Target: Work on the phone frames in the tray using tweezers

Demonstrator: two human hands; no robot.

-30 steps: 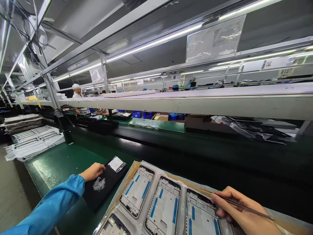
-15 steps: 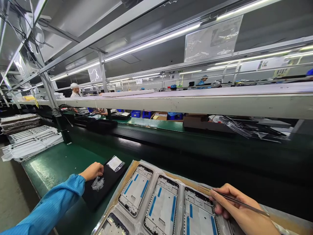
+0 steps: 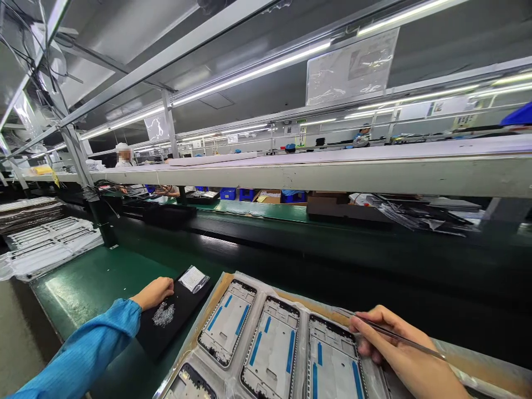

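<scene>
where lamps glow, green workbench (image 3: 95, 277), conveyor (image 3: 332, 244)

**My green bench and its load**

I am working at a green bench (image 3: 95, 277) that is running away from me toward the left. A black mat (image 3: 174, 318) is lying on it near the front edge, carrying a little heap of tiny silvery parts (image 3: 163, 315) and a small clear bag (image 3: 193, 279). Just beside the mat, a plastic-wrapped tray (image 3: 233, 277) is sitting on the bench, holding phone frames (image 3: 272, 354) side by side. Far off to the left, stacks of white trays (image 3: 50, 244) are resting on the same surface.
</scene>
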